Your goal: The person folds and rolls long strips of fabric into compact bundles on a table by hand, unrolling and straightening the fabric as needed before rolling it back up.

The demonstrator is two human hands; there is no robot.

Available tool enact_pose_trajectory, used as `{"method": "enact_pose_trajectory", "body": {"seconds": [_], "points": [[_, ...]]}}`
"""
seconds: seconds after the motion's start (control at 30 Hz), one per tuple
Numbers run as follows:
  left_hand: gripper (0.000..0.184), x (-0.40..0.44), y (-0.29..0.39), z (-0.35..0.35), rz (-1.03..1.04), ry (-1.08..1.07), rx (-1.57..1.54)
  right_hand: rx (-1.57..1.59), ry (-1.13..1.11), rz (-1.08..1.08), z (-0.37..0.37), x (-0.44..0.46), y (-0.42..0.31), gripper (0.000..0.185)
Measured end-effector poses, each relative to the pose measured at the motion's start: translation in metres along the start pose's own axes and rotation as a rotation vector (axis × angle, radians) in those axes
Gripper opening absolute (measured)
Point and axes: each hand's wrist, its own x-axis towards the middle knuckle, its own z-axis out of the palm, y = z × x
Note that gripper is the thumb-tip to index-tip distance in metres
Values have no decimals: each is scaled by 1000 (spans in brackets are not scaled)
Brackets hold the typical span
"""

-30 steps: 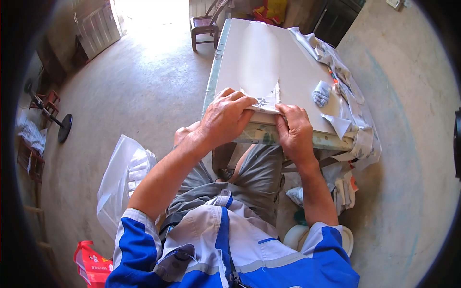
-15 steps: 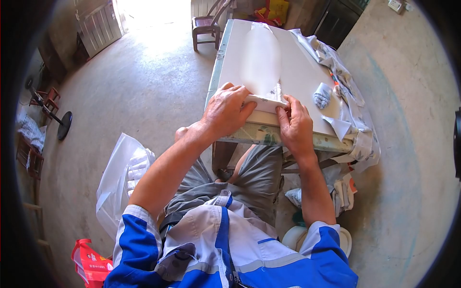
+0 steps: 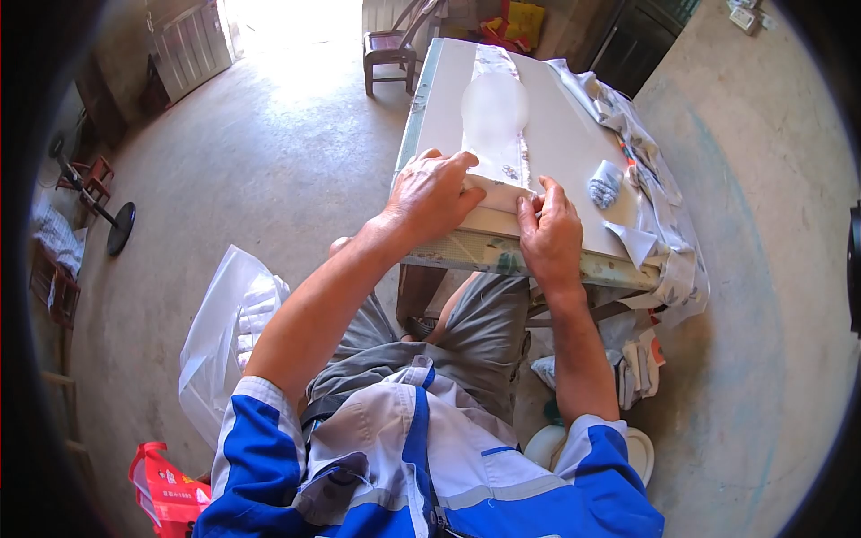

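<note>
A long white printed cloth strip (image 3: 495, 65) stretches across the board on the table, partly blurred in its middle. Its near end is turned into a flat roll (image 3: 499, 194) at the table's front edge. My left hand (image 3: 430, 190) grips the roll's left end, with the thumb along its near side and the fingers bent over the top. At the right end, my right hand (image 3: 549, 222) pinches the roll between thumb and fingers. A small finished-looking roll of grey-and-white cloth (image 3: 604, 184) lies on the board to the right of my right hand.
Loose cloth strips (image 3: 659, 193) hang over the table's right edge. A wooden chair (image 3: 389, 58) stands behind the table's far left. On the floor are a clear plastic bag (image 3: 215, 332) with white rolls, a red bag (image 3: 170, 493) and a black-based stand (image 3: 121, 229).
My left fingers have lifted and shifted slightly on the roll. The strip beyond now lies flatter, with its printed far end showing more. My right hand keeps its pinch, moved only a little.
</note>
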Motion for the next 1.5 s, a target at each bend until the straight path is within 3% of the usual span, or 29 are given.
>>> {"method": "enact_pose_trajectory", "body": {"seconds": [0.2,0.3,0.4,0.43,0.6,0.7,0.8,0.83,0.97,1.17,1.3,1.33,1.4,1.5], "points": [[56,3,-1,0,-52,-10,94,-23,-23,20,5,3,6,39],[50,-4,0,7,34,189,227,-50,3,-2,4,4,3,33],[38,-6,3,9,212,163,245,-70,17,-30,2,2,0,22],[23,-8,5,7,258,165,223,-80,1,-35,1,3,0,20],[16,-7,-5,16,208,55,117,-225,-68,-72,-1,8,-3,18],[17,-7,-3,13,199,45,127,-415,-110,-129,-5,10,-16,25],[17,-6,-3,12,193,58,114,-267,35,-440,1,7,-21,33],[17,-6,-4,14,194,69,109,-232,-109,-459,2,4,-22,48],[16,-9,-3,13,210,95,77,-257,-311,-391,3,-13,-8,72],[18,-10,4,10,163,39,114,-244,-396,-330,-23,-16,15,70],[23,-9,-15,31,412,167,290,-241,-375,-329,-19,-17,16,68],[25,-10,-15,31,433,154,240,-243,-367,-324,-17,-17,14,67],[28,-12,-12,22,418,-83,210,-231,-358,-322,-17,-17,11,65],[34,-19,-1,11,401,-109,167,-228,-363,-306,-21,-19,6,62]]}}
